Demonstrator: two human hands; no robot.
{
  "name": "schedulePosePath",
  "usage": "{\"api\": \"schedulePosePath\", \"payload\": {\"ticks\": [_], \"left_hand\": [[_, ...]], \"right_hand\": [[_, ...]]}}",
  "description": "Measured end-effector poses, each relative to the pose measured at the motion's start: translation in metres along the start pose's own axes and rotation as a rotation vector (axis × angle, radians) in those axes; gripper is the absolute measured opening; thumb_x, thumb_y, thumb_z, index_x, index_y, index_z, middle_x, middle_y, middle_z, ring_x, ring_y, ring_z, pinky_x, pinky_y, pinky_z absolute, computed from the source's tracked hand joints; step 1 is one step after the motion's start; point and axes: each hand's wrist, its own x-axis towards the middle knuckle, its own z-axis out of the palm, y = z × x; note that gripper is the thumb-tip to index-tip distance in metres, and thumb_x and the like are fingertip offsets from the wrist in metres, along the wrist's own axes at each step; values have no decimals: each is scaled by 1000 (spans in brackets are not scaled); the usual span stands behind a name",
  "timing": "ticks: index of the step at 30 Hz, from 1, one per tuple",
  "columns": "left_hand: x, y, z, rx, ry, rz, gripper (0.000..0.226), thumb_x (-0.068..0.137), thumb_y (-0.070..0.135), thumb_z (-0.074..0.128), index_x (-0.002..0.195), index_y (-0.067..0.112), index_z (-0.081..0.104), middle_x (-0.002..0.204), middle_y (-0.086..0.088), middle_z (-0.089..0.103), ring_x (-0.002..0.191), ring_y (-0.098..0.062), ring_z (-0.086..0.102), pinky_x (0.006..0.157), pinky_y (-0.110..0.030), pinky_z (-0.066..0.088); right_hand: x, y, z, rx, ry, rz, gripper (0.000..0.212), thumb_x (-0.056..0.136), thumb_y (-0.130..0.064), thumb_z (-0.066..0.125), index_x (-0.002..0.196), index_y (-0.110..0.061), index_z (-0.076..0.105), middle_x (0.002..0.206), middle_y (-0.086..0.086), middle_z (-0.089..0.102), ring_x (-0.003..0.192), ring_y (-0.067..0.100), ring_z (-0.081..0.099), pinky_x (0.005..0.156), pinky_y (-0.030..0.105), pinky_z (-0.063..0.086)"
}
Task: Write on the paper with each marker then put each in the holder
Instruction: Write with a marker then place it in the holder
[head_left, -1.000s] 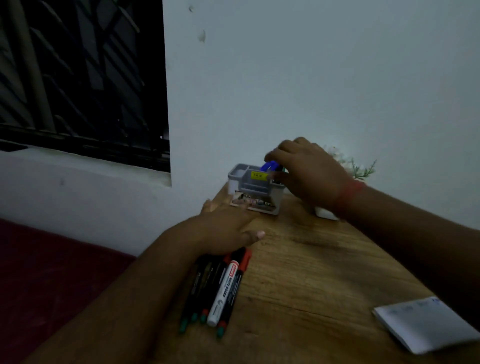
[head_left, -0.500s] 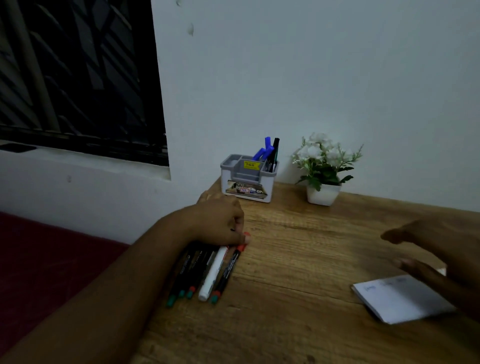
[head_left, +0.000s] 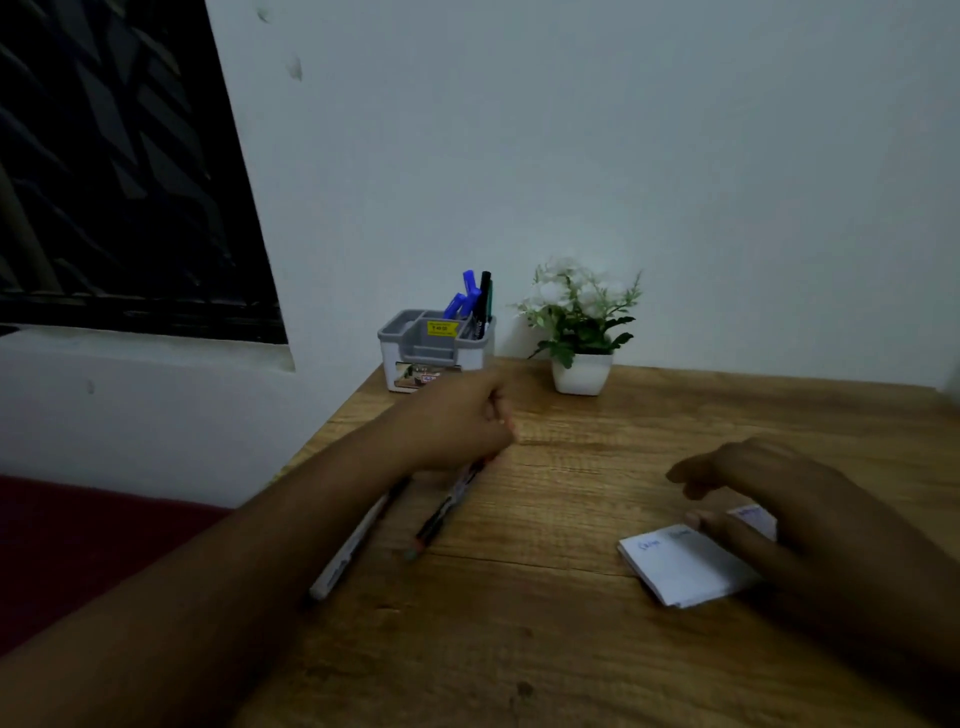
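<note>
On the table (head_left: 623, 649), left hand (head_left: 457, 421) grips one marker (head_left: 441, 514); right hand (head_left: 769, 499) spread.

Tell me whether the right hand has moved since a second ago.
Yes. The right hand was at the holder by the wall; now it is down at the paper, nearer the person.

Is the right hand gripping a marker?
No, the right hand hovers with loose fingers over the paper, holding nothing.

Markers (head_left: 445, 506) flat; paper (head_left: 685, 569) folded.
</note>
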Motion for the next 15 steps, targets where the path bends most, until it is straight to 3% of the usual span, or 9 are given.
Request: {"api": "schedulePosePath", "payload": {"ticks": [3, 6, 9, 12, 15], "left_hand": [[7, 27, 1, -304, 10, 13, 12, 95, 21, 61, 106, 25, 63, 83, -2, 71, 66, -8, 68, 65, -24, 56], [15, 56, 12, -674, -32, -57, 16, 100, 16, 54, 107, 17, 68, 82, -3, 70, 64, -11, 67, 64, -25, 57], [22, 82, 34, -960, -109, -78, 15, 100, 13, 52, 107, 9, 66, 75, 0, 70, 61, -11, 66, 64, -24, 55], [23, 101, 58, -1163, -190, -47, 15, 102, 14, 49, 106, 6, 61, 75, -2, 67, 59, -11, 62, 62, -26, 55], [23, 105, 78, -1091, -161, 57, 18, 103, 21, 48, 100, 8, 61, 78, -6, 60, 61, -16, 57, 61, -26, 54]], "right_hand": [[-1, -10, 1, -3, 24, -50, 33, 88, -71, 33, 119, -79, 30, 119, -50, 45, 114, -26, 42, 72, 2, 38], [-1, -13, 5, 47, 68, -75, 50, 89, -58, 48, 124, -80, 21, 106, -44, 52, 114, -24, 45, 72, 0, 40], [-1, -12, 7, 129, 151, -71, 66, 89, -46, 61, 130, -75, 19, 105, -37, 54, 110, -17, 52, 75, 3, 44], [1, -10, 7, 270, 334, -131, 43, 96, -47, 57, 136, -47, 45, 113, -30, 61, 103, -8, 62, 81, 10, 52], [-1, -5, 7, 381, 441, -159, 23, 98, -38, 58, 119, -29, 64, 109, -20, 68, 99, -1, 67, 79, 19, 55]]}}
